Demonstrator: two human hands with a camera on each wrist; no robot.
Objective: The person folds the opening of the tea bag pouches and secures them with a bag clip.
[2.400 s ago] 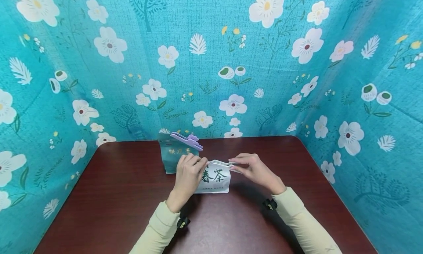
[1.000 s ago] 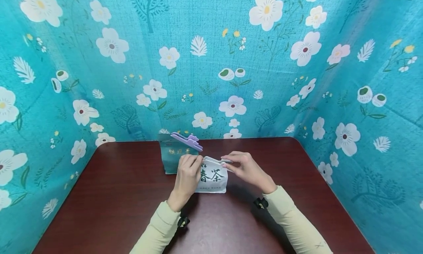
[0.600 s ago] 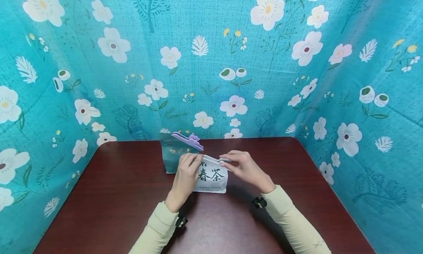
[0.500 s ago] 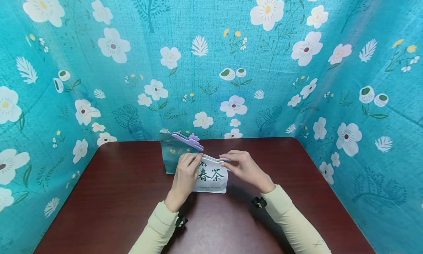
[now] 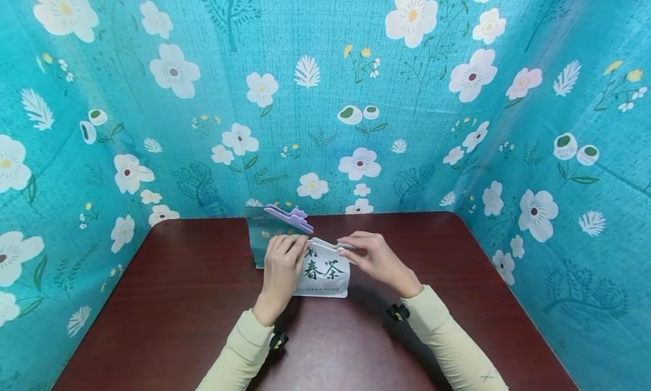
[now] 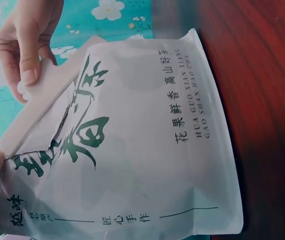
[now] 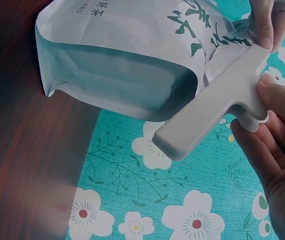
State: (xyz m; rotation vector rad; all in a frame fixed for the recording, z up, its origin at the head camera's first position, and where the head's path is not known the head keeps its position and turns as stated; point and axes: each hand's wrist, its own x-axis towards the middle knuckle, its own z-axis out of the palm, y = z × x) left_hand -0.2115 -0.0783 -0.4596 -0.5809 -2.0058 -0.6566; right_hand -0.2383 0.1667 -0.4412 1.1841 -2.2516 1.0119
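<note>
A white tea bag (image 5: 327, 273) with green characters stands on the dark red table (image 5: 178, 300). A white sealing clip (image 5: 334, 246) sits along its top edge. My left hand (image 5: 295, 245) grips the bag's top left corner. My right hand (image 5: 352, 245) pinches the clip's handle end at the bag's top right. In the right wrist view the clip (image 7: 215, 107) lies across the bag (image 7: 127, 50), with my thumb and fingers on its grip tabs. In the left wrist view the clip (image 6: 35, 117) runs along the top edge of the bag (image 6: 142, 160).
Just behind and left of the white bag stands a green tea bag (image 5: 262, 235) closed with a purple clip (image 5: 287, 218). Teal floral cloth walls (image 5: 356, 97) enclose the table at the back and on both sides.
Since the earliest frame both hands and the white bag have shifted slightly left and away from me. Over the last half second almost nothing has moved.
</note>
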